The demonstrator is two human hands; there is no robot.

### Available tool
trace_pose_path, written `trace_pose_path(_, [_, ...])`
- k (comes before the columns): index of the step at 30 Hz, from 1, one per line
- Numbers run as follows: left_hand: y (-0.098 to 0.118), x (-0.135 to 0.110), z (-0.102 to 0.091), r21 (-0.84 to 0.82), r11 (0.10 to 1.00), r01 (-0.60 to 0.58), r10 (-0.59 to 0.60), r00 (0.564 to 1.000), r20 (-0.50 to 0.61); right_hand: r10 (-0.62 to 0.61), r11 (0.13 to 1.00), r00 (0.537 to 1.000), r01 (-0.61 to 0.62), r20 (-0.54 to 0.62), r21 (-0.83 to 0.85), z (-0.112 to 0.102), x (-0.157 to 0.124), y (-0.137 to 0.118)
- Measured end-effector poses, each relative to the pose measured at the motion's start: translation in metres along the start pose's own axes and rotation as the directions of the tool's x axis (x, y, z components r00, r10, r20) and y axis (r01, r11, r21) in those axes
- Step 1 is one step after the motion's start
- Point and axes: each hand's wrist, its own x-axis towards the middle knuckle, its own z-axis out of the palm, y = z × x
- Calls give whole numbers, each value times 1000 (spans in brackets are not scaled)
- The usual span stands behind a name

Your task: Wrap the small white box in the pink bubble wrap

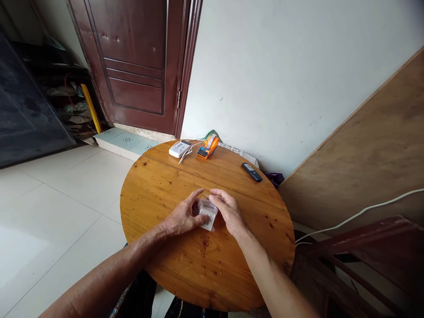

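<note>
A small white boxy item in a clear plastic bag (pixel 208 217) is held low over the middle of the round wooden table. My left hand (pixel 183 215) grips it from the left, with the thumb laid across its front and the fingers behind. At the bag's upper right edge is my right hand (pixel 228 210), its thumb and fingers closed on the loose plastic. Printing shows faintly through the wrap, too small to read.
The wooden table (pixel 159 185) carries a white device with a cable (pixel 179 149), an orange tape dispenser (pixel 208 147) and a dark handheld device resembling a remote (pixel 251 172). Behind it stand a white wall (pixel 265 79) and a dark red door (pixel 135 57).
</note>
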Motion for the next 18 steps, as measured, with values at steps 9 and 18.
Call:
trace_pose_path(9, [24, 0, -4, 223, 974, 32, -29, 999, -19, -60, 983, 991, 79, -119, 164, 10, 13, 16])
trace_pose_path(18, [20, 0, -4, 251, 964, 89, -82, 996, -39, -29, 992, 998, 35, -48, 120, 11, 15, 12])
